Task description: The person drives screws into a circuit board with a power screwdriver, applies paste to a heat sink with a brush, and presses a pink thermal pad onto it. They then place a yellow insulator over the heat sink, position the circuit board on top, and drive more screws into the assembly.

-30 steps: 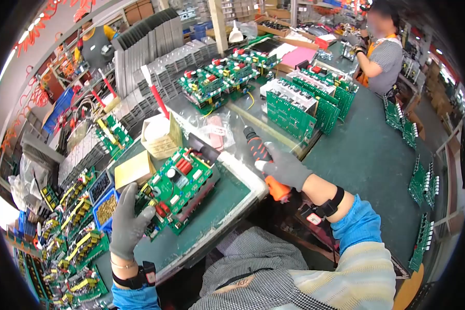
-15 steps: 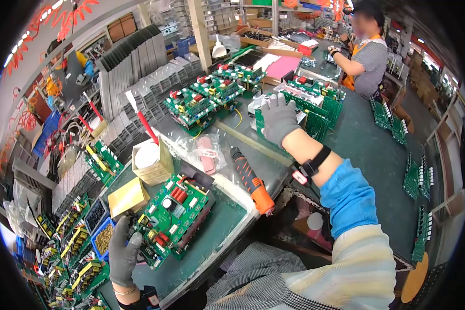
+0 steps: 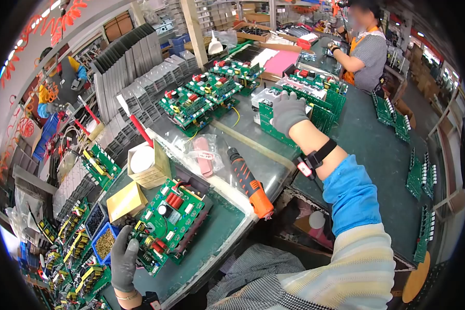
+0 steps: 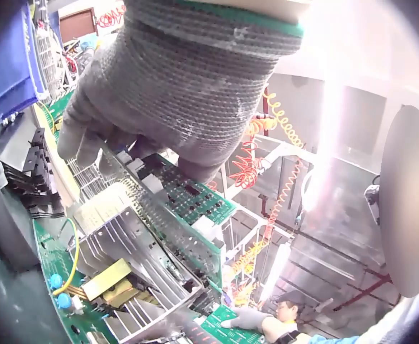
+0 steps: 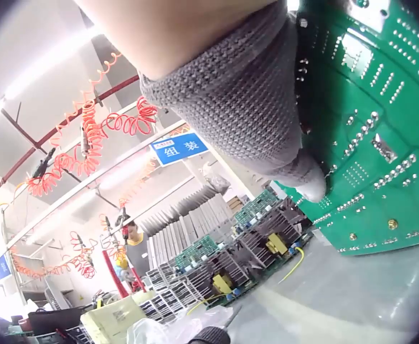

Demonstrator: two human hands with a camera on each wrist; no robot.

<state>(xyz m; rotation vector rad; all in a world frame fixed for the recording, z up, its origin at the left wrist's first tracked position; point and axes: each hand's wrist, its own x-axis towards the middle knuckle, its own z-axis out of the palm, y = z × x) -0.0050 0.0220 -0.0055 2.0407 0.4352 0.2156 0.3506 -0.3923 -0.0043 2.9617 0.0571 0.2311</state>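
Observation:
Gripping the near-left edge of a green circuit board (image 3: 171, 223) is my gloved left hand (image 3: 124, 261). This board lies tilted on the bench, with red and white parts on top; in the left wrist view a finned metal heat sink (image 4: 141, 247) shows beside the gloved fingers. My gloved right hand (image 3: 289, 112) holds the nearest upright circuit board (image 3: 275, 132) in a row, fingers over its top edge. The right wrist view shows the thumb against the board's soldered face (image 5: 367, 143); the fingers behind are hidden. An orange and black electric screwdriver (image 3: 249, 186) lies between my hands.
Assembled boards (image 3: 186, 106) stand behind the screwdriver. A blue bin of brass screws (image 3: 105, 243), a yellow block (image 3: 125, 202) and a box with a white roll (image 3: 149, 165) sit near my left hand. Another person (image 3: 367, 51) works at the far right.
My right hand has let go of the screwdriver, which now lies on the bench, and has reached forward to the upright board. The left hand stays at its board.

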